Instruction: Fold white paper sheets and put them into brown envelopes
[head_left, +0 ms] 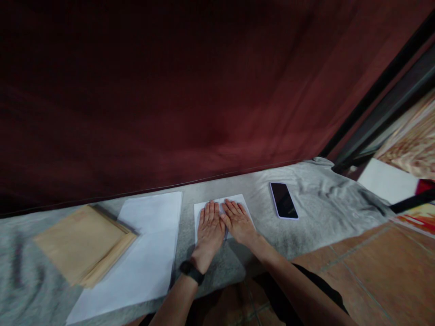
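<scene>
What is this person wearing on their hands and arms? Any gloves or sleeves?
No gloves: the left hand and the right hand are both bare, with no rings that I can make out. A black band, perhaps a watch, wraps the left wrist. No sleeves show in the picture.

Left hand (210, 228) and right hand (239, 222) lie flat, palms down.

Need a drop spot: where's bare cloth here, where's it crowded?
Free: grey cloth right of the phone, wrinkled; narrow strip between white sheets and the folded paper under left hand and right hand; gap between that paper and phone. Crowded: left, envelopes overlapping sheets.
</scene>
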`<state>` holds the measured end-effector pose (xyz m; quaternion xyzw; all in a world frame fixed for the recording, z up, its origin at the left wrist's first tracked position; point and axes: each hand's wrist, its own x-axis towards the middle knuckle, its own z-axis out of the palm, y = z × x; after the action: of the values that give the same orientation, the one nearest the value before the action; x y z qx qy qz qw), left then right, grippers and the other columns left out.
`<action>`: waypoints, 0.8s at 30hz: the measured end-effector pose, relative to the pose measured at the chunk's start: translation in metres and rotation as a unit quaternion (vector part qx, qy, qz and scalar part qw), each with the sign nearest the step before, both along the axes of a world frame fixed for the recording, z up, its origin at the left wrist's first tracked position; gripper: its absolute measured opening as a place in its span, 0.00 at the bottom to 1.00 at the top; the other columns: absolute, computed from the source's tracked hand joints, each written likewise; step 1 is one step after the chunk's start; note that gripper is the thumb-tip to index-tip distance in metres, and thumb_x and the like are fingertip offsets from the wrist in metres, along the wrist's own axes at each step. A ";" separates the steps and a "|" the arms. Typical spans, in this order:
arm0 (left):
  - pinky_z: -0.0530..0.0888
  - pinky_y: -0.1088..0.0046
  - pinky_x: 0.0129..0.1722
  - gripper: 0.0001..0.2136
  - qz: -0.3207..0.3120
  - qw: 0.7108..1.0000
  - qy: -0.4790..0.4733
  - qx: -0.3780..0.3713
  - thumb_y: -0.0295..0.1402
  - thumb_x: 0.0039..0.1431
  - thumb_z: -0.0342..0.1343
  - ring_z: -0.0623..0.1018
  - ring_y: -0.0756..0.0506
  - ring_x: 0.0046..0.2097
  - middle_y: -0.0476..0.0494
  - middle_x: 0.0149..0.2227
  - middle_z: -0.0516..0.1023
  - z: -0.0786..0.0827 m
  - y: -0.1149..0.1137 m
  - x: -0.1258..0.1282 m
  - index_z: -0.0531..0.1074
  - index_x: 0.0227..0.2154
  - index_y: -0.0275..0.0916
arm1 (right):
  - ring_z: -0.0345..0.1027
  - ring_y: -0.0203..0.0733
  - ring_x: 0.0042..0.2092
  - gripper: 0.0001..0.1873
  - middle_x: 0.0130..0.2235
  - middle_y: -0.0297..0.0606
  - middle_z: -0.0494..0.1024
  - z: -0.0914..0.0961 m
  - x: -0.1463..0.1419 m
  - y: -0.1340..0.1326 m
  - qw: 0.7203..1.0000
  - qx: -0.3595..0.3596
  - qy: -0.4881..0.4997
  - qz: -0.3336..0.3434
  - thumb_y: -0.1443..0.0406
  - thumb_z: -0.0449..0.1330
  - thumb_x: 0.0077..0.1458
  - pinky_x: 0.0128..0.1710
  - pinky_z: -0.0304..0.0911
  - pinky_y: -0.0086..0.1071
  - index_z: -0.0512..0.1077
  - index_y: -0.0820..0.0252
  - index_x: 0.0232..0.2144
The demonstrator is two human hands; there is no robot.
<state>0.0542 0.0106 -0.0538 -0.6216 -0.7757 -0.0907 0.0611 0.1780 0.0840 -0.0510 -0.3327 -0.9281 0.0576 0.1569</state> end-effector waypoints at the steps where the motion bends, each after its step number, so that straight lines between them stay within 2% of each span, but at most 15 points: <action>1: 0.57 0.53 0.68 0.27 0.005 1.000 0.002 0.004 0.29 0.67 0.37 0.56 0.38 0.71 0.27 0.69 0.58 0.000 -0.002 -0.002 0.55 0.67 0.24 | 0.54 0.50 0.69 0.26 0.68 0.47 0.60 -0.001 0.001 0.001 1.000 0.005 0.001 -0.005 0.60 0.42 0.72 0.68 0.50 0.50 0.62 0.64 0.66; 5: 0.55 0.52 0.69 0.29 0.018 1.000 0.013 0.006 0.30 0.66 0.38 0.55 0.39 0.71 0.27 0.69 0.59 0.002 -0.008 -0.009 0.52 0.68 0.24 | 0.54 0.50 0.69 0.27 0.67 0.48 0.62 -0.007 0.006 0.005 0.999 0.024 0.007 -0.035 0.58 0.45 0.71 0.67 0.51 0.49 0.61 0.63 0.67; 11: 0.56 0.52 0.68 0.28 0.066 0.998 0.021 -0.009 0.34 0.67 0.39 0.57 0.37 0.71 0.26 0.69 0.58 0.007 -0.011 -0.013 0.55 0.67 0.24 | 0.57 0.52 0.67 0.28 0.66 0.50 0.64 -0.014 0.013 0.009 0.996 0.056 0.028 -0.063 0.57 0.45 0.71 0.66 0.52 0.48 0.59 0.65 0.67; 20: 0.58 0.53 0.67 0.28 0.109 0.994 0.012 -0.027 0.36 0.68 0.40 0.58 0.34 0.70 0.23 0.68 0.58 0.012 -0.020 -0.017 0.58 0.65 0.21 | 0.55 0.55 0.68 0.30 0.67 0.51 0.61 -0.009 0.024 0.011 0.994 0.055 -0.005 -0.098 0.57 0.47 0.71 0.66 0.49 0.50 0.58 0.69 0.67; 24: 0.62 0.51 0.65 0.28 0.120 0.993 0.000 -0.011 0.35 0.68 0.40 0.63 0.32 0.68 0.21 0.67 0.60 0.013 -0.025 -0.021 0.60 0.64 0.20 | 0.55 0.56 0.67 0.30 0.68 0.50 0.61 -0.010 0.032 0.015 0.992 0.064 -0.012 -0.111 0.56 0.47 0.71 0.66 0.49 0.50 0.58 0.69 0.67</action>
<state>0.0332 -0.0144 -0.0410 -0.5246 -0.8456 -0.0747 0.0647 0.2098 0.0990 -0.0606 -0.4238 -0.8889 -0.0239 0.1720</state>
